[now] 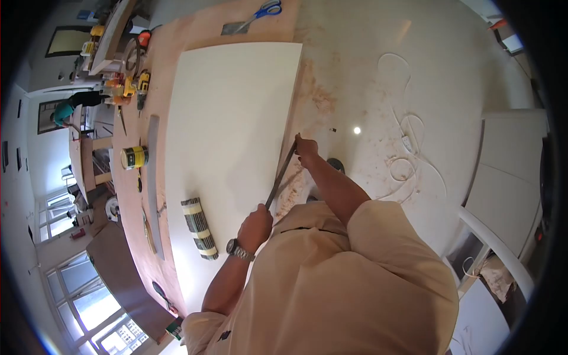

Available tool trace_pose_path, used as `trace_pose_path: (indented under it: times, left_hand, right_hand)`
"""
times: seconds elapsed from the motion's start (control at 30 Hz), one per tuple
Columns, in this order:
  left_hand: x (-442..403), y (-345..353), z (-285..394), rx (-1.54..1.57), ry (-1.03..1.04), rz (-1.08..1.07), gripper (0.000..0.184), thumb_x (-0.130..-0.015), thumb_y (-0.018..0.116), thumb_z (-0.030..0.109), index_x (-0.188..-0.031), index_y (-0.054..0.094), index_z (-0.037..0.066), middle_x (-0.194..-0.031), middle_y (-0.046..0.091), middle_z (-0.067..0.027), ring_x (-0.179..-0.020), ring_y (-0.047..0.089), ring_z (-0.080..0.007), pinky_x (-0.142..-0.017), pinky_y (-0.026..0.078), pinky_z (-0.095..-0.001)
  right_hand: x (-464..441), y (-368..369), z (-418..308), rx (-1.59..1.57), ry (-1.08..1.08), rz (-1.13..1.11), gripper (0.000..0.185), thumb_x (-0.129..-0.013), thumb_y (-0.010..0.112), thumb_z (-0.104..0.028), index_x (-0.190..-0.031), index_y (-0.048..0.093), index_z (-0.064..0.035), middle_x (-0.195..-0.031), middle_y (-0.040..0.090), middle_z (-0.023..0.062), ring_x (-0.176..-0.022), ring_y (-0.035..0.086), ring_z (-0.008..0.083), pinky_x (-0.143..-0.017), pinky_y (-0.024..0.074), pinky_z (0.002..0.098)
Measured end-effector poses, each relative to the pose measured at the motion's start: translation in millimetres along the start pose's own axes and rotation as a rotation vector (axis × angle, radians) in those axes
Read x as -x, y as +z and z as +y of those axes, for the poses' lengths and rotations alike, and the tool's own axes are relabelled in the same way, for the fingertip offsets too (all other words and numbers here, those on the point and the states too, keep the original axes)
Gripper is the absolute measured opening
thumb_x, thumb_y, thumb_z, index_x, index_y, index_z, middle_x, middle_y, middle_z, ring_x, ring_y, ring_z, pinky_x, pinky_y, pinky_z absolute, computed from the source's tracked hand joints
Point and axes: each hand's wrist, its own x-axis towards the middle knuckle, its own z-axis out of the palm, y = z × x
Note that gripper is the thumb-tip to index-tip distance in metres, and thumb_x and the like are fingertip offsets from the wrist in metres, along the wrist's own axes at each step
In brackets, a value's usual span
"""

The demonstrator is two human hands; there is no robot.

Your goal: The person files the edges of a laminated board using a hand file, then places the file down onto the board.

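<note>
A long, flat dark file (281,177) lies along the edge of a large white board (231,118), with one end in each of my hands. My left hand (258,226), with a metal watch on its wrist, is closed round the near end. Round the far end, beside the board's right edge, my right hand (306,149) is closed too. A striped black-and-cream roll (200,229) rests on the board, left of my left hand.
On the wooden table (163,77) are a can (134,158), a yellow drill (143,89), a grey metal strip (153,183) and blue scissors (260,13). A white cable (408,142) and sawdust lie on the floor. Another person (68,109) bends over a far bench.
</note>
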Motion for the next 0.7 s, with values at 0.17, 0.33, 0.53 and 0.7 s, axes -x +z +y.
trace_pose_path:
  times: [0.17, 0.33, 0.53, 0.7]
  left_hand:
    - [18.2, -18.3, -5.6, 0.129, 0.106, 0.039, 0.03, -0.096, 0.055, 0.026, -0.106, 0.048, -0.001, -0.085, 0.066, -0.0302, -0.079, 0.065, -0.0477, -0.069, 0.051, -0.0542]
    - [70.3, -25.6, -44.0, 0.312, 0.087, 0.032, 0.036, -0.097, 0.055, 0.024, -0.121, 0.047, -0.001, -0.084, 0.066, -0.0293, -0.078, 0.064, -0.0477, -0.067, 0.05, -0.0518]
    - [106.4, -36.5, -59.4, 0.457, 0.106, 0.112, 0.027, -0.098, 0.056, 0.023, -0.108, 0.054, -0.003, -0.079, 0.065, -0.0289, -0.075, 0.064, -0.0459, -0.062, 0.05, -0.048]
    - [96.3, -8.5, -76.9, 0.302, 0.007, 0.006, 0.034, -0.099, 0.052, 0.029, -0.09, 0.054, -0.004, -0.081, 0.063, -0.0327, -0.082, 0.061, -0.0501, -0.067, 0.049, -0.0534]
  right_hand:
    - [21.1, -5.8, -13.6, -0.238, -0.12, -0.083, 0.035, -0.091, 0.065, -0.038, -0.083, 0.059, -0.0038, -0.074, 0.057, 0.0043, -0.057, 0.051, 0.0167, -0.052, 0.0419, 0.034]
    - [48.9, -7.1, -6.4, -0.222, -0.21, -0.264, 0.035, -0.093, 0.06, -0.041, -0.1, 0.062, -0.0064, -0.082, 0.056, 0.0029, -0.069, 0.052, 0.0144, -0.063, 0.0451, 0.0339]
    - [96.0, 17.5, 33.0, -0.042, -0.407, -0.259, 0.047, -0.1, 0.041, -0.052, -0.12, 0.057, -0.0129, -0.103, 0.056, -0.0028, -0.091, 0.047, 0.0115, -0.078, 0.037, 0.0313]
    - [67.1, 28.9, 71.5, -0.036, -0.369, -0.159, 0.045, -0.101, 0.04, -0.049, -0.119, 0.058, -0.0119, -0.098, 0.058, 0.0006, -0.091, 0.047, 0.0144, -0.084, 0.0382, 0.0344]
